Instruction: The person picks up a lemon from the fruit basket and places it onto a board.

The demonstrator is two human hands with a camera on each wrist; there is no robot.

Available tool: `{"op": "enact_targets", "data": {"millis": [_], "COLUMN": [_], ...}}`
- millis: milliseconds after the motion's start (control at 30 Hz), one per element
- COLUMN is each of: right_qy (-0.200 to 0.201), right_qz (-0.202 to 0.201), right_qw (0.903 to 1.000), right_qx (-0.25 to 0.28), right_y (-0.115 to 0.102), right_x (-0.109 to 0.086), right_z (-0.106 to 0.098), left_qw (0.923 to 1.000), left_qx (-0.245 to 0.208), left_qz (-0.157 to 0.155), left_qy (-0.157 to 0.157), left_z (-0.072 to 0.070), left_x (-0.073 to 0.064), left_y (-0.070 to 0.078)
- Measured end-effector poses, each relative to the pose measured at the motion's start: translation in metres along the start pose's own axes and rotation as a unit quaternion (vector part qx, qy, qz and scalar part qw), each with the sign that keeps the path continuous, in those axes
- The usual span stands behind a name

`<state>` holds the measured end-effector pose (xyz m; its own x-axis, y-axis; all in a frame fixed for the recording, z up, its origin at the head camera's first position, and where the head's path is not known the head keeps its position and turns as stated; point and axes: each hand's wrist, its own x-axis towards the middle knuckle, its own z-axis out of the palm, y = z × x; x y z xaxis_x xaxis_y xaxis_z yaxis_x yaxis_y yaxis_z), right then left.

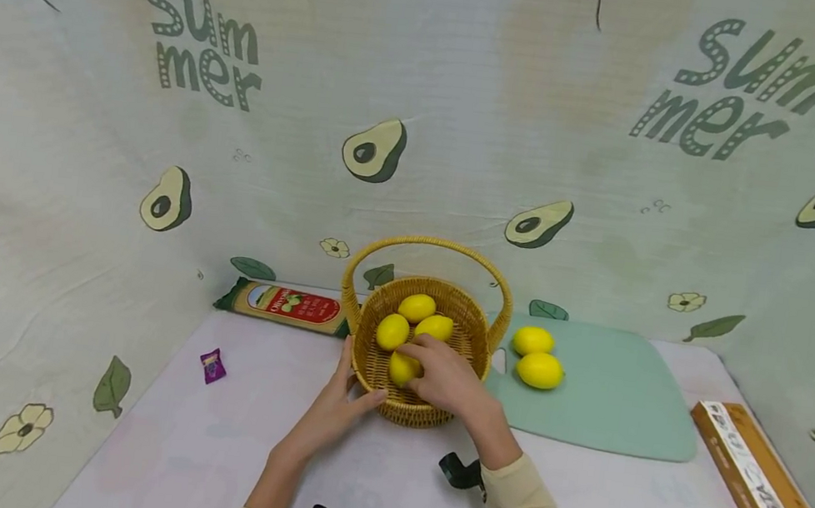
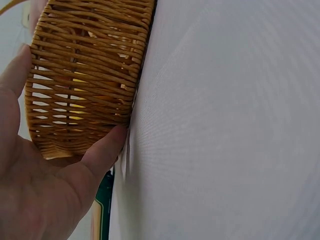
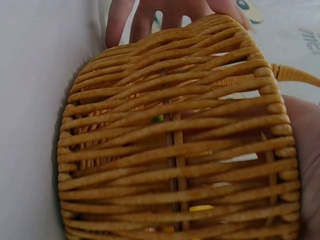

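A wicker basket point(image 1: 416, 415) with a tall arched handle stands on the table. My right hand point(image 1: 448, 378) reaches inside it and pinches a yellow lemon point(image 1: 400, 368) near the front wall. Behind that lemon lie three more lemons point(image 1: 416, 308) in the basket. My left hand point(image 1: 330, 415) steadies the basket from its left side, fingers spread along the wicker. In the left wrist view its thumb point(image 2: 106, 149) presses low on the wall. The right wrist view mostly shows woven wall point(image 3: 175, 140), which hides much of my right hand.
Right of the basket, two lemons point(image 1: 541, 371) rest on a pale green mat point(image 1: 610, 394). A long pasta packet point(image 1: 296, 307) lies behind to the left. Nearer on that side is a small purple wrapper point(image 1: 213, 366). A long box point(image 1: 765, 496) lines the right table edge.
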<state>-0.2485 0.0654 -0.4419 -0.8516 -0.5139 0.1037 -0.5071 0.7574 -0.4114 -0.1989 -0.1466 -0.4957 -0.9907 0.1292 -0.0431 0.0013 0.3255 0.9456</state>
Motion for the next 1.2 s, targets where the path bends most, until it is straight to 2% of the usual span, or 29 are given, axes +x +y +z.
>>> {"op": "enact_targets", "data": {"millis": [333, 533, 933, 1200], "right_qy": [0.019, 0.014, -0.027, -0.026], "right_qz": [-0.004, -0.002, 0.025, 0.007], "right_qw": [0.9996, 0.9996, 0.9991, 0.9994], "right_qx": [-0.023, -0.024, 0.019, 0.02], "right_y": [0.0017, 0.0012, 0.0023, 0.0035], "right_x": [0.0084, 0.0063, 0.0025, 0.0024], "right_z": [0.0071, 0.0048, 0.0026, 0.0023], "left_qw": [1.0, 1.0, 1.0, 0.9999], "left_qx": [0.003, 0.003, 0.005, 0.006], "left_qz": [0.001, 0.001, 0.008, 0.01], "left_qy": [0.002, 0.002, 0.003, 0.002], "left_z": [0.001, 0.0007, 0.0011, 0.0009], "left_x": [0.0006, -0.0008, 0.0001, -0.0003], "left_y": [-0.0006, 0.002, 0.0027, 0.002]}}
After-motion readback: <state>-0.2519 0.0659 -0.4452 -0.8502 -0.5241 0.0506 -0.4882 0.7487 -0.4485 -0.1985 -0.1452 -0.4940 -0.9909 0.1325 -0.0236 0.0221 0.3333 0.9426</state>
